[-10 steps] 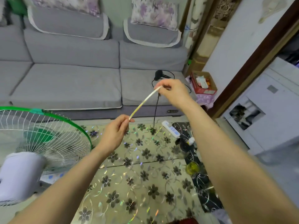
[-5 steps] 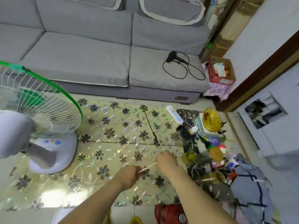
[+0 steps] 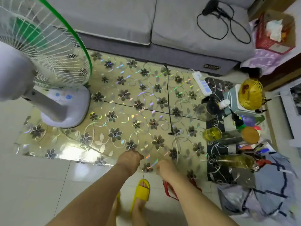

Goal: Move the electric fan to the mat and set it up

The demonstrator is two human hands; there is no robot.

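Hands reach down over the near edge of the mat: the left hand is curled shut, the right hand also looks closed, though what either holds is too blurred to tell. Farther left, the fan stands on the mat, its cord trailing toward the sofa.

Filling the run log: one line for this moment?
fan on mat | left hand, right hand low over mat | cord trails

Bright, even indoor light. Rainbow glare off mat; white hotspot near its front-left edge. Wide-angle bowing at edges. Motion blur on forearms and right-side clutter.
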